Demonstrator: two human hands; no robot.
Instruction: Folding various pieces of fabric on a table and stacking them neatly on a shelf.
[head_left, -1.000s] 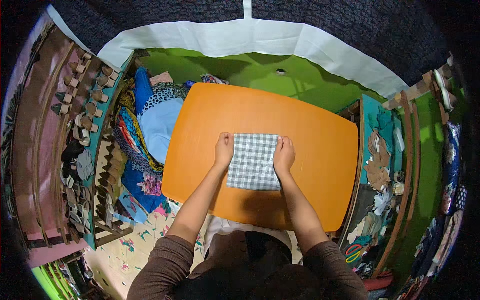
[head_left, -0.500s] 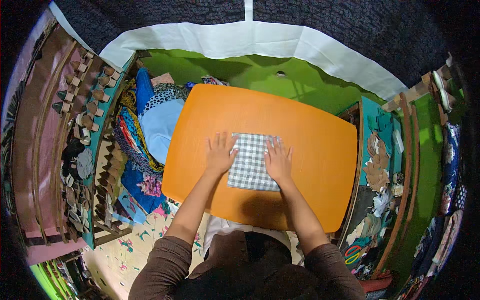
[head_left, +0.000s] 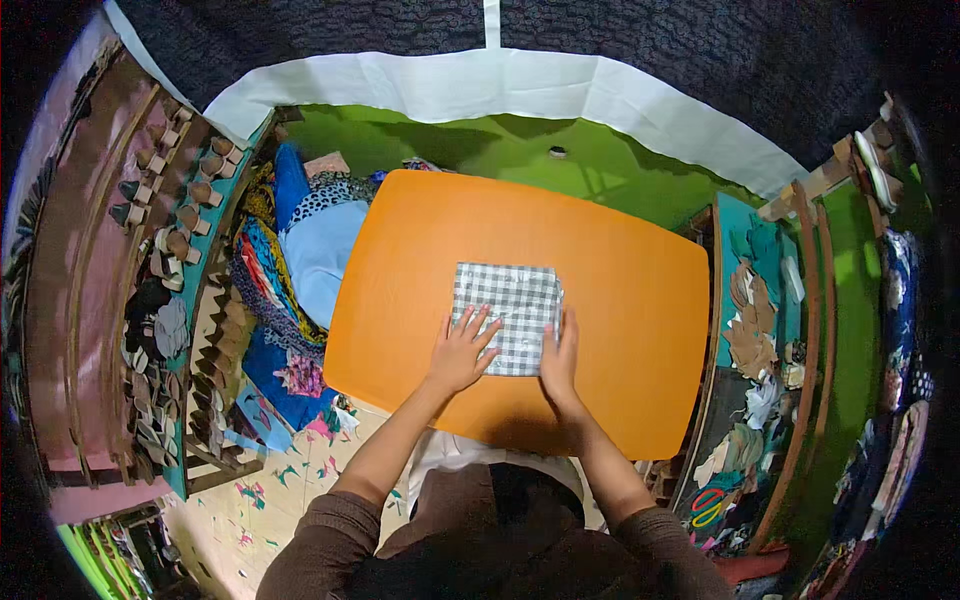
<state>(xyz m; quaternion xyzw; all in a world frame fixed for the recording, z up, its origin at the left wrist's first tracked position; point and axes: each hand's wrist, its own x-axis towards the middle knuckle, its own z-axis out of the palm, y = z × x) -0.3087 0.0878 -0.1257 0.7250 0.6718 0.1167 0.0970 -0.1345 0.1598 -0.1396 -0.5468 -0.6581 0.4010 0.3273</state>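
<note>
A folded grey-and-white checked cloth [head_left: 507,300] lies flat, roughly square, in the middle of an orange table [head_left: 630,290]. My left hand [head_left: 462,350] rests over its near left corner, fingers spread and stretched out on the fabric. Along the right edge of the cloth stands my right hand [head_left: 560,362], turned partly on its side with its fingers stretched out. That hand touches the edge or sits right beside it; which one I cannot tell. Neither hand grips anything.
Heaped colourful fabrics [head_left: 325,250] crowd the table's left side. Farther left, a teal rack [head_left: 190,345] holds wooden shoe forms. To the right, a shelf [head_left: 735,400] carries brown cut pieces [head_left: 750,330] and scissors [head_left: 708,507]. Scraps litter the floor [head_left: 290,500].
My left hand has slid nearer and right, onto the cloth's near left corner. My right hand has moved nearer and turned from flat onto its side at the right edge.
</note>
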